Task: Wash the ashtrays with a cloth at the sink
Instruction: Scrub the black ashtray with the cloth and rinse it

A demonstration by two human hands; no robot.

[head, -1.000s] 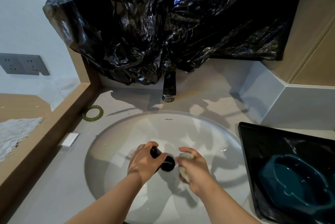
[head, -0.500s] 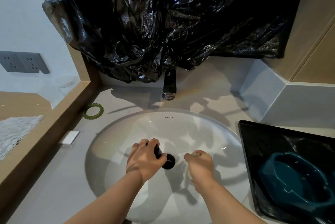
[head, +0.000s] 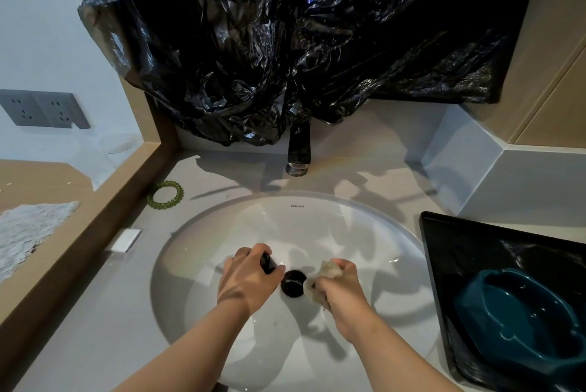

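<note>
The left hand (head: 245, 280) grips a dark ashtray (head: 268, 263) over the sink (head: 285, 226), at 9 o'clock of the drain (head: 294, 283); the right hand (head: 344, 293) clenches the wadded cloth (head: 320, 280) at 3 o'clock; wet fingers (head: 244, 253) could slip, dropping the ashtray to chip against the sink

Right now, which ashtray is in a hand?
The black ashtray, gripped by the left hand above the sink. The teal ashtray lies untouched in the black tray on the right.
</note>
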